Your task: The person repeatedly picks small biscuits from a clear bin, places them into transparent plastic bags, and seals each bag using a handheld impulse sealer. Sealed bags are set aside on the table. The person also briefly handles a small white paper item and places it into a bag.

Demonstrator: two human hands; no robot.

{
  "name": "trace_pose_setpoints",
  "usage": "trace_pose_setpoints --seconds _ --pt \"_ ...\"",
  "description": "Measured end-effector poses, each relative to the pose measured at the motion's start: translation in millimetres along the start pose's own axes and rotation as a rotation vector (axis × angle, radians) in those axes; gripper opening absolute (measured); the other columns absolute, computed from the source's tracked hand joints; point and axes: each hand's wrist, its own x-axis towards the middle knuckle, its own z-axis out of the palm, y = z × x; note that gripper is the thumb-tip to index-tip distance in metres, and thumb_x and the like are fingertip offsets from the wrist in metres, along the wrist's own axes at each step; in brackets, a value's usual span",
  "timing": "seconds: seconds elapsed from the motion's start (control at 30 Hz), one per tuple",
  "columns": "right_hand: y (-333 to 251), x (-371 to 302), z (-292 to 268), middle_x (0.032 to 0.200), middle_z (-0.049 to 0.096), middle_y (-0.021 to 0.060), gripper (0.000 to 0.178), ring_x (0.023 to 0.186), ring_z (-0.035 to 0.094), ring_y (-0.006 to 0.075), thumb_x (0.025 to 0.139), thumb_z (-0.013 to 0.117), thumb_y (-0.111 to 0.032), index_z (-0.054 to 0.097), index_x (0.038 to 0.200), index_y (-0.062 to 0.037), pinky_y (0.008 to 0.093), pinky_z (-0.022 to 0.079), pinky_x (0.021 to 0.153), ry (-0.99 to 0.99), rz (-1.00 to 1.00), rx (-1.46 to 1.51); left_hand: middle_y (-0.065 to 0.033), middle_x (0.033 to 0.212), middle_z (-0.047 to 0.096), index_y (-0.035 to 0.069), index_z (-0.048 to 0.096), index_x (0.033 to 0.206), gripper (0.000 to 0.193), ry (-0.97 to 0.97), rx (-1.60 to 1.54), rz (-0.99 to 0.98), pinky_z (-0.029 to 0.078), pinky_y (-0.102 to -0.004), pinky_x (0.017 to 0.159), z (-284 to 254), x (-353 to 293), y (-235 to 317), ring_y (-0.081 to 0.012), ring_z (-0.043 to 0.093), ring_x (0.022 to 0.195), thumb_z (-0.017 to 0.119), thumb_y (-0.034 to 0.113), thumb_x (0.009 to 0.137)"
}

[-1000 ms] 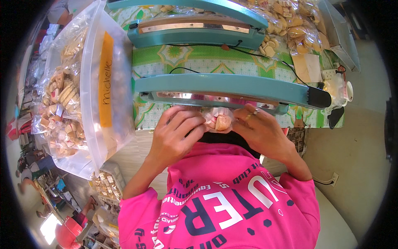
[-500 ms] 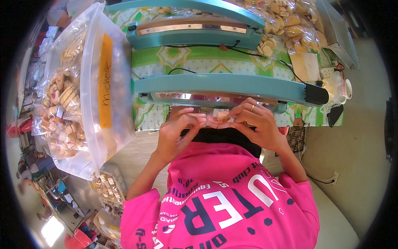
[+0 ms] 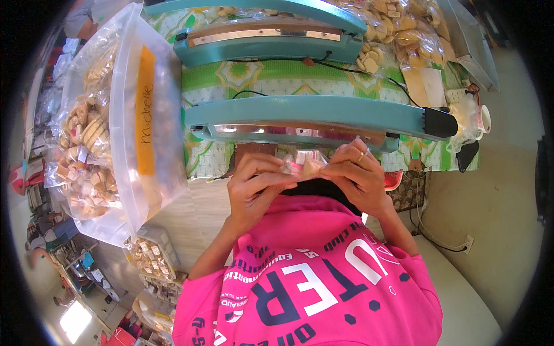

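Between my two hands is a small clear plastic bag point(image 3: 304, 164) with pale beige pieces and a bit of pink and white in it. My left hand point(image 3: 254, 185) pinches its left end with bent fingers. At the other end, the thumb and fingers of my right hand point(image 3: 356, 173) are closed on the plastic. Just beyond the bag lies a teal bar heat sealer point(image 3: 323, 113), its long arm raised a little over a shiny strip. Neither hand grips the sealer's arm.
A translucent bin point(image 3: 164, 109) with an orange label, full of bagged beige pieces point(image 3: 86, 132), stands at the left. Farther back sits a second teal sealer point(image 3: 265, 51). More bagged pieces point(image 3: 398, 29) lie at the far right, by a white cup point(image 3: 485, 119) and cords.
The bag has tilted up and shows more of its contents. My left-hand fingers have curled in along its near edge, while the right hand keeps its pinch.
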Motion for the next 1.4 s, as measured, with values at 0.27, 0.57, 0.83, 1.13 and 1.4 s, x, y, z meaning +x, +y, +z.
trace_pose_setpoints --seconds 0.27,0.57,0.83,1.13,1.4 --pt "-5.3 3.3 15.1 0.098 0.061 0.0048 0.025 0.091 0.057 0.0268 0.075 0.077 -0.016 0.068 0.097 -0.0082 0.0393 0.048 0.078 -0.045 0.097 -0.152 -0.0046 0.09 0.066 0.006 0.076 0.088 0.022 0.022 -0.075 -0.055 0.046 -0.03 0.081 5.9 0.9 -4.0 -0.0199 0.059 0.097 0.081 0.0 0.068" --pt "0.9 9.3 25.7 0.095 0.063 0.005 0.028 0.084 0.058 0.026 0.07 0.078 -0.009 0.069 0.096 -0.006 0.0378 0.047 0.074 -0.051 -0.009 -0.146 -0.0053 0.094 0.065 0.006 0.075 0.088 0.018 0.019 -0.17 -0.062 0.047 -0.03 0.082 -1.0 -5.4 -11.1 -0.0203 0.06 0.1 0.079 -0.001 0.072" --pt "6.2 12.9 26.7 0.089 0.063 0.0042 0.013 0.083 0.059 0.0259 0.075 0.075 -0.013 0.07 0.086 -0.0076 0.037 0.048 0.073 -0.048 0.094 0.027 -0.0094 0.105 0.068 0.004 0.074 0.098 0.021 0.004 -0.324 -0.138 0.049 -0.0324 0.089 -5.6 -6.5 -17.6 -0.0229 0.061 0.108 0.076 0.002 0.077" --pt "-2.1 17.0 16.6 0.085 0.065 0.007 0.012 0.077 0.06 0.0236 0.075 0.074 -0.003 0.069 0.086 -0.0033 0.0338 0.047 0.068 -0.03 0.138 0.093 -0.0106 0.131 0.061 0.003 0.057 0.132 0.07 -0.108 -0.444 -0.346 0.044 -0.0325 0.102 14.1 -6.5 -28.9 -0.0198 0.057 0.12 0.085 0.007 0.069" --pt "-22.1 25.6 -1.1 0.091 0.068 0.009 0.008 0.083 0.062 0.0144 0.085 0.071 -0.002 0.069 0.093 0.0006 0.0271 0.049 0.069 0.002 0.368 0.423 -0.0032 0.121 0.063 0.006 0.056 0.132 0.079 -0.41 -0.663 -0.446 0.044 -0.0295 0.099 22.3 -3.8 -23.0 -0.0128 0.057 0.111 0.091 0.007 0.061"
